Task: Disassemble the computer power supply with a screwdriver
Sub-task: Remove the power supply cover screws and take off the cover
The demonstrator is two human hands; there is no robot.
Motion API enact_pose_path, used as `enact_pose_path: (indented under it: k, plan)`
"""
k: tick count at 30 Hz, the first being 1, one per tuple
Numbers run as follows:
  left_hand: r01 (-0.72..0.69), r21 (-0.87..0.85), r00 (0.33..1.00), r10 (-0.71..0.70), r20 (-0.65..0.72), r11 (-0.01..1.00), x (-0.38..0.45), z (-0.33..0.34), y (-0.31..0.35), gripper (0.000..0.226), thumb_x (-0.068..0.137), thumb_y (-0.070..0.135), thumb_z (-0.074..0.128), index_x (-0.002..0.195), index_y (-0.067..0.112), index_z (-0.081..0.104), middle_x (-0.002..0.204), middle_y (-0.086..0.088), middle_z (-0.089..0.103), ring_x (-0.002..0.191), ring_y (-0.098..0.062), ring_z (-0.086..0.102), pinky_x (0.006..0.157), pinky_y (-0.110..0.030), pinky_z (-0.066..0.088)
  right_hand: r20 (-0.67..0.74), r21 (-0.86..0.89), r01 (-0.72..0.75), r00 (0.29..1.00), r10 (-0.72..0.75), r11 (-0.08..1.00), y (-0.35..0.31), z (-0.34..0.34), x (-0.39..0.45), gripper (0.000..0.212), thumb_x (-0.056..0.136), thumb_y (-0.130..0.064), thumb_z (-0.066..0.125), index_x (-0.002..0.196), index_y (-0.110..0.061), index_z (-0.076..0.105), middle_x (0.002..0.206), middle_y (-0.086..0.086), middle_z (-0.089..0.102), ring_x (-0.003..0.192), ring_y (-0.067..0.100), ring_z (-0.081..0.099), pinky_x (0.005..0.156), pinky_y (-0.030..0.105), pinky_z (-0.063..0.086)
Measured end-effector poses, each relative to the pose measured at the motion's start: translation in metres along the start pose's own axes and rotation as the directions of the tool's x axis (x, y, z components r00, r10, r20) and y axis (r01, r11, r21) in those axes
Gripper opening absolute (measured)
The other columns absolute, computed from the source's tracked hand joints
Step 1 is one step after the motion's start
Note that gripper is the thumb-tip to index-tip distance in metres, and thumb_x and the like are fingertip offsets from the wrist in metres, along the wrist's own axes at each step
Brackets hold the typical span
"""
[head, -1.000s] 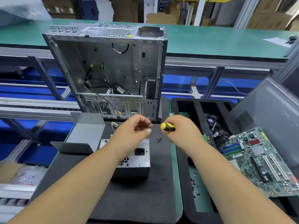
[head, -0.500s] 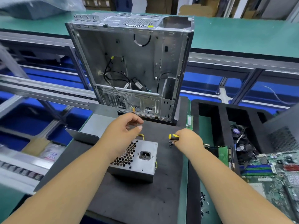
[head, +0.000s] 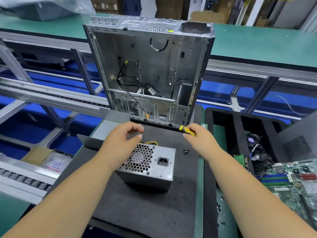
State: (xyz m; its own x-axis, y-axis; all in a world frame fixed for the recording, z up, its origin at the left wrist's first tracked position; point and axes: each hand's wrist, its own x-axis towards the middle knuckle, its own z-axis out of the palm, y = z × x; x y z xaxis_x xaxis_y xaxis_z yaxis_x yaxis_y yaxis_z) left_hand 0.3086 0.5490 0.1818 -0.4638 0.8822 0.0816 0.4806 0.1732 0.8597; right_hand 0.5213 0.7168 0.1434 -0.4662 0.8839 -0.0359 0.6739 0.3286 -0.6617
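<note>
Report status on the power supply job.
Right hand grips screwdriver. Left hand hovers over power supply, fingers curled. Loose screws beside it.

factory line | conveyor rails [head: 51, 98] | green benches [head: 257, 47] | cartons [head: 207, 16]

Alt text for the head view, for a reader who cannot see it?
A person's right hand grips a yellow-handled screwdriver while the left hand hovers, fingers curled, above a grey power supply on a black mat. An empty computer case stands upright behind; loose screws lie beside the supply.
</note>
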Motion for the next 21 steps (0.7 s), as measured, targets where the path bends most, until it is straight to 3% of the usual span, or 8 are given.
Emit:
enact_pose_path:
  k: [4,8,12,15,17,19,21]
  plan:
    - [-0.007,-0.033,1.0,0.008,0.025,0.999,-0.002,-0.013,-0.01,0.021,0.092,0.012,0.066,0.09,0.032,0.066,0.1,0.016,0.066,0.085,0.014,0.056,0.071,0.002,0.037,-0.102,0.07,0.097,0.991,-0.089,0.993,-0.038,-0.005,-0.013,0.006,0.095,-0.028,0.063,0.094,-0.03,0.057,0.085,-0.01,0.059,0.078,0.012,0.054,0.063,0.026,0.042]
    - [0.019,-0.046,0.995,-0.014,0.099,0.999,-0.002,-0.028,-0.02,0.02,0.093,0.014,0.065,0.091,0.034,0.064,0.101,0.016,0.065,0.087,0.006,0.058,0.074,-0.009,0.04,-0.192,0.095,0.2,0.965,-0.179,0.975,-0.08,0.001,-0.026,0.008,0.093,-0.023,0.065,0.09,-0.029,0.06,0.095,-0.008,0.06,0.09,0.015,0.057,0.077,0.031,0.046]
    - [0.043,-0.053,0.982,-0.032,0.185,0.998,-0.003,-0.039,-0.029,0.024,0.091,0.008,0.065,0.095,0.031,0.063,0.102,0.013,0.065,0.086,-0.003,0.059,0.077,-0.018,0.045,-0.293,0.192,0.212,0.944,-0.15,0.958,-0.119,0.008,-0.039,0.004,0.094,-0.025,0.064,0.097,-0.026,0.062,0.101,-0.005,0.064,0.096,0.017,0.062,0.086,0.037,0.051]
    - [0.076,-0.069,0.973,-0.059,0.223,0.995,-0.004,-0.043,-0.035,0.024,0.087,0.009,0.07,0.094,0.031,0.063,0.101,0.005,0.068,0.093,-0.013,0.063,0.085,-0.024,0.051,-0.343,0.288,0.245,0.929,-0.139,0.926,-0.146,0.011,-0.051,0.007,0.094,-0.026,0.061,0.088,-0.029,0.058,0.094,-0.002,0.068,0.093,0.019,0.066,0.084,0.042,0.055]
    - [0.108,-0.092,0.964,-0.082,0.253,0.99,-0.004,-0.044,-0.039,0.023,0.085,0.013,0.074,0.095,0.031,0.063,0.099,0.0,0.069,0.095,-0.018,0.065,0.09,-0.032,0.054,-0.368,0.301,0.276,0.917,-0.156,0.913,-0.159,0.014,-0.058,0.01,0.095,-0.027,0.06,0.086,-0.029,0.057,0.089,-0.004,0.068,0.088,0.015,0.066,0.078,0.032,0.055]
    - [0.131,-0.117,0.953,-0.093,0.287,0.984,-0.004,-0.042,-0.042,0.023,0.084,0.02,0.077,0.097,0.032,0.063,0.096,0.005,0.068,0.09,-0.011,0.065,0.087,-0.03,0.055,-0.364,0.305,0.29,0.916,-0.171,0.907,-0.171,0.017,-0.063,0.01,0.095,-0.026,0.061,0.087,-0.028,0.056,0.085,-0.006,0.069,0.081,0.007,0.065,0.068,0.015,0.049]
    - [0.156,-0.128,0.941,-0.108,0.321,0.979,-0.003,-0.039,-0.044,0.024,0.084,0.025,0.077,0.102,0.032,0.062,0.098,0.007,0.068,0.089,-0.008,0.066,0.086,-0.028,0.055,-0.333,0.326,0.294,0.925,-0.182,0.898,-0.18,0.021,-0.067,0.009,0.096,-0.021,0.06,0.088,-0.024,0.056,0.083,-0.004,0.07,0.077,0.005,0.066,0.065,0.008,0.045]
